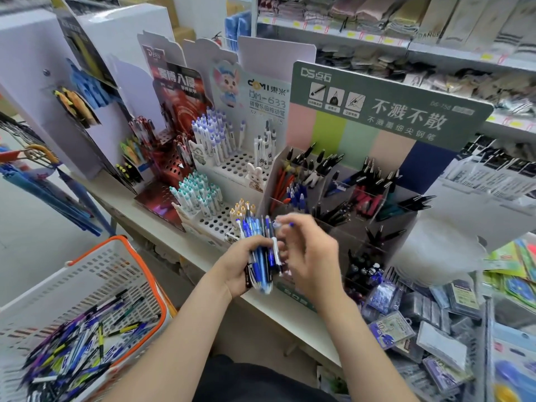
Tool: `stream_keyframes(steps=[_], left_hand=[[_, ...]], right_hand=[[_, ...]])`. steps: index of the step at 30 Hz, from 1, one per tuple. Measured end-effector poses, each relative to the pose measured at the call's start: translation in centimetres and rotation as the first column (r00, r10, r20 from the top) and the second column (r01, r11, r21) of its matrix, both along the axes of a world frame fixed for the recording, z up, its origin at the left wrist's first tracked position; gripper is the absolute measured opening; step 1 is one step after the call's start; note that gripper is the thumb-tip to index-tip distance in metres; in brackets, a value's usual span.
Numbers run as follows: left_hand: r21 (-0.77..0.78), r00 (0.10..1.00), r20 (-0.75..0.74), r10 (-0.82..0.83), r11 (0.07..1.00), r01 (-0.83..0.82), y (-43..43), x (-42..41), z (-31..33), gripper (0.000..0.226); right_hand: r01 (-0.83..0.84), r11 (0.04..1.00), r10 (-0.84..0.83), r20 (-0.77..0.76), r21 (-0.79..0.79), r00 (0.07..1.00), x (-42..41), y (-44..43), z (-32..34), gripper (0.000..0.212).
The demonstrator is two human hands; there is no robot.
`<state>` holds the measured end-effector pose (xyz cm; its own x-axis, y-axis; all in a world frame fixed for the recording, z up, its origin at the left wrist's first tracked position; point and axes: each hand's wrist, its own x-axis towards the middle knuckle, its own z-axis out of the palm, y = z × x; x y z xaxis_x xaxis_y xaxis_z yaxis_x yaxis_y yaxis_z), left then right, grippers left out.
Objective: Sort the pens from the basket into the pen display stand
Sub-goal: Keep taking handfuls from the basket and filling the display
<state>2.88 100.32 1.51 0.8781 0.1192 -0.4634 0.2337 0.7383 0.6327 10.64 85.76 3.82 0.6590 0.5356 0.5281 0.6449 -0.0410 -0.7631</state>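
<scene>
Left hand (242, 266) around pen bundle (262, 248), right hand (309, 253) just beside it.

Bright, even indoor light, diffuse from above; shadows soft, darkest under the counter (162, 224) edge. Mild glare on plastic packets (461, 297) btm right. Wide-angle lens bows shelves (377, 39) & stretches corners. Right hand (310, 256) smeared w/ motion blur; bundle of pens (262, 253) in left hand (237, 271) sharper. Pen display stand (385, 111) header text crisp; basket (95, 274) & frame edges soft
</scene>
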Motion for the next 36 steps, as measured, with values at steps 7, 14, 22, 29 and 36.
stream_keyframes(steps=[7, 14, 22, 29, 36], left_hand=[[-0.2, 0.991, 0.003, 0.134, 0.971, -0.131, -0.4, 0.8, -0.1, 0.032], [-0.01, 0.999, -0.021, -0.025, 1.0, 0.025, -0.5, 0.9, -0.7, 0.046], [0.112, 0.968, 0.07, -0.241, 0.966, 0.232, -1.6, -0.5, 0.5, 0.028], [0.142, 0.965, 0.037, -0.26, 0.957, 0.253, -1.2, -1.5, -0.3, 0.041], [0.112, 0.974, 0.0, -0.226, 0.968, 0.225, -1.4, -1.5, 0.2, 0.033]], right_hand=[[-0.047, 0.991, 0.064, 0.135, -0.124, 0.989, -1.0, -1.5, -2.8, 0.024], [0.082, 0.993, -0.075, 0.088, -0.086, 0.993, -0.8, -1.3, -2.3, 0.01], [-0.155, 0.972, -0.073, -0.851, -0.178, 0.521, 2.1, 0.0, -0.1, 0.033], [-0.258, 0.965, 0.141, -0.923, 0.047, 0.359, 2.2, -1.0, -0.4, 0.022], [-0.165, 0.986, 0.054, -0.951, 0.003, 0.304, 1.8, -0.5, 0.3, 0.028]])
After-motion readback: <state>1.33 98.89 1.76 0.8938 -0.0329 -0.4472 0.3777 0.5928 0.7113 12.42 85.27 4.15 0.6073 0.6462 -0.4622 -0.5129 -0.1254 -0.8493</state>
